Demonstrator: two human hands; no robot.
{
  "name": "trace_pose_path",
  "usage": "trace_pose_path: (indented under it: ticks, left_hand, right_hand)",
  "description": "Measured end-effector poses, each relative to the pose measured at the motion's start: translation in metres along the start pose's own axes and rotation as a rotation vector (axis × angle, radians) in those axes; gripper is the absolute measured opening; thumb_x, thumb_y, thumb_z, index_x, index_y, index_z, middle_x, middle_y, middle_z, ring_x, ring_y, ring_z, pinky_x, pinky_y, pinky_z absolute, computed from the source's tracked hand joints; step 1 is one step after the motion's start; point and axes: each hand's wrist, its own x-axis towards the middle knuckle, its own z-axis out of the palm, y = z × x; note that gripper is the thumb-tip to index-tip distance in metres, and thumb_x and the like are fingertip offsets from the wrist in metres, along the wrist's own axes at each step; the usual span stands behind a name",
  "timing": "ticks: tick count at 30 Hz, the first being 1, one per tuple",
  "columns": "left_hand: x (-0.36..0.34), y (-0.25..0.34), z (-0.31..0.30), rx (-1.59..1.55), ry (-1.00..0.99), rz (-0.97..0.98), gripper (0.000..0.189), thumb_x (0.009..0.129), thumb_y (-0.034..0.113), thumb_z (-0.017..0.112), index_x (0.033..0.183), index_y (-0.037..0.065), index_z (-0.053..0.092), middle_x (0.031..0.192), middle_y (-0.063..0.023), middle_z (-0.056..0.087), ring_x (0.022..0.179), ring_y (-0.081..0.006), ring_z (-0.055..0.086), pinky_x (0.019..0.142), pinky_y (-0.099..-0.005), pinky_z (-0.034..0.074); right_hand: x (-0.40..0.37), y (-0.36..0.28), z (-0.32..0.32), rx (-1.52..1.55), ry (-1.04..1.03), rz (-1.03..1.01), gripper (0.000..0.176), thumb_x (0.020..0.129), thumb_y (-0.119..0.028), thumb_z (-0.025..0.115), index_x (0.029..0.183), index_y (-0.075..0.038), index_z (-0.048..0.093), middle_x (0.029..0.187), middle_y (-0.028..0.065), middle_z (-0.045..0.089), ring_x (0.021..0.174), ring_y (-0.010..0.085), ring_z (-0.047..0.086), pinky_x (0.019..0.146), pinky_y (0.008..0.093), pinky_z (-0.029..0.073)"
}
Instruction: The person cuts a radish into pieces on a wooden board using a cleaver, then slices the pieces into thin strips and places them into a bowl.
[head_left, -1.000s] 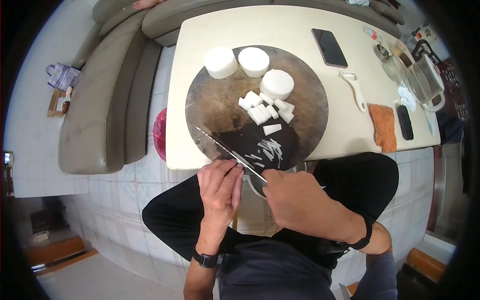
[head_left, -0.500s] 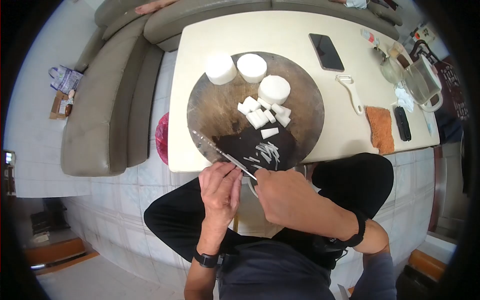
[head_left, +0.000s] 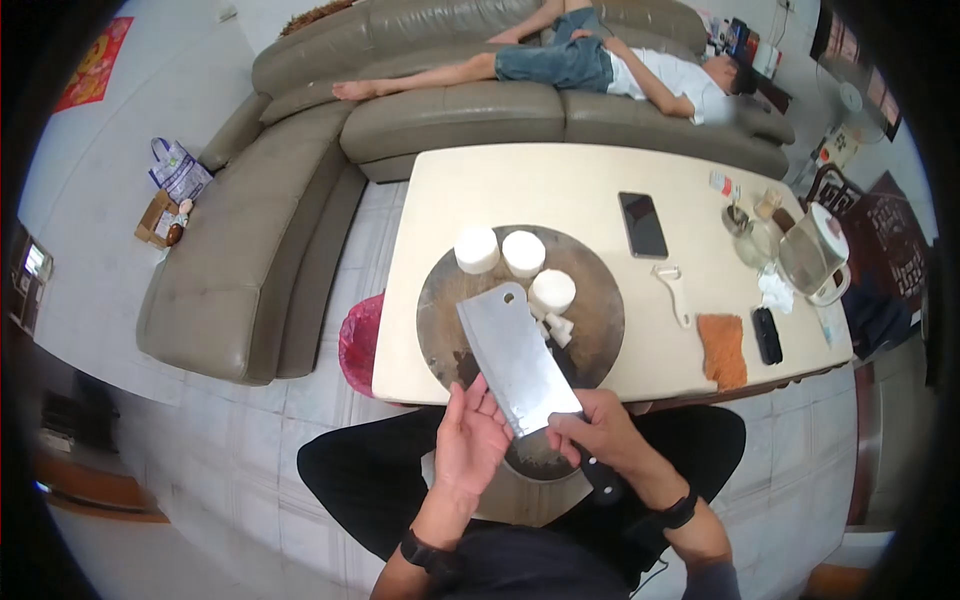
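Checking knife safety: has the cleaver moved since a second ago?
Yes. The cleaver has turned flat-side up and now overlaps the middle of the round chopping board, rather than lying edge-on at its near rim.

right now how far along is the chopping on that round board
Partly done. A few small pieces lie cut on the round board. In hand: the right hand grips the cleaver, held flat above the board's near edge, with the left hand fingers against the blade. Left: three thick white rounds stand whole at the far side.
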Motion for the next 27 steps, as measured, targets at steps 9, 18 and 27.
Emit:
trace_pose_path:
  ticks: [9, 18, 27]
  left_hand:
    - [0.003, -0.010, 0.013, 0.005, -0.007, -0.004, 0.053, 0.106, 0.037, 0.033, 0.147, 0.003, 0.033, 0.146, -0.0114, 0.046, 0.133, -0.0272, 0.045, 0.112, -0.0454, 0.033]
    - [-0.011, -0.021, -0.011, -0.119, 0.164, -0.068, 0.038, 0.102, 0.025, 0.048, 0.130, -0.001, 0.051, 0.126, -0.0148, 0.058, 0.121, -0.0279, 0.054, 0.106, -0.0424, 0.042]
    - [-0.026, -0.022, -0.081, -0.214, 0.253, -0.166, 0.029, 0.100, 0.025, 0.053, 0.115, 0.000, 0.057, 0.113, -0.0132, 0.061, 0.103, -0.0247, 0.059, 0.092, -0.0396, 0.050]
  right_hand:
    - [-0.020, 0.017, 0.020, 0.048, 0.157, 0.012, 0.019, 0.093, -0.011, 0.058, 0.080, 0.002, 0.061, 0.069, 0.0044, 0.062, 0.051, 0.0090, 0.054, 0.049, 0.0239, 0.041]
    - [-0.049, 0.019, 0.022, -0.067, 0.482, -0.073, 0.016, 0.092, -0.005, 0.055, 0.079, 0.002, 0.060, 0.066, 0.0040, 0.059, 0.049, 0.0083, 0.051, 0.046, 0.0232, 0.039]
    - [-0.104, -0.015, 0.009, -0.964, 0.419, 0.075, 0.012, 0.086, -0.006, 0.062, 0.090, 0.005, 0.061, 0.063, 0.0192, 0.057, 0.057, 0.0340, 0.059, 0.056, 0.0411, 0.046]
